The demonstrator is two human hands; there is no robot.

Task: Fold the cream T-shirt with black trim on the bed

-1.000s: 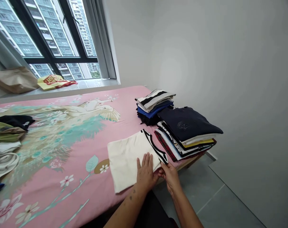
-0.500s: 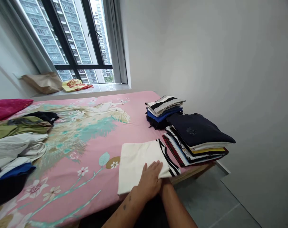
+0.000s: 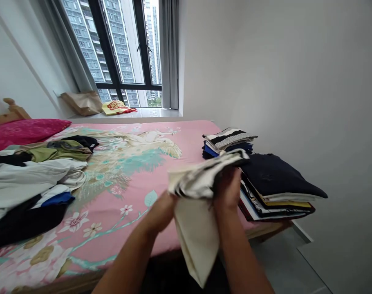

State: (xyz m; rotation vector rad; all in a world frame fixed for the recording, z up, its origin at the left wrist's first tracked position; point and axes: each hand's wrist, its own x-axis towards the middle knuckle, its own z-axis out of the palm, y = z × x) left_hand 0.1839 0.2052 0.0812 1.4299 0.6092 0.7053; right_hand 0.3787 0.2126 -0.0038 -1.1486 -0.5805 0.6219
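Careful | your left hand (image 3: 161, 212) and right hand (image 3: 228, 190) clamp the shirt (image 3: 196, 241) | swing wide and you could topple the stack (image 3: 274, 179)

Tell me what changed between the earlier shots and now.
The cream garment with black-and-white striped trim, earlier folded flat on the pink bedsheet, has been lifted off it. The left hand and right hand now grip it in the air, its cream part hanging down. The folded clothes stacks stayed where they were.

Yellow packet's red lettering (image 3: 116, 105) too blurred to read
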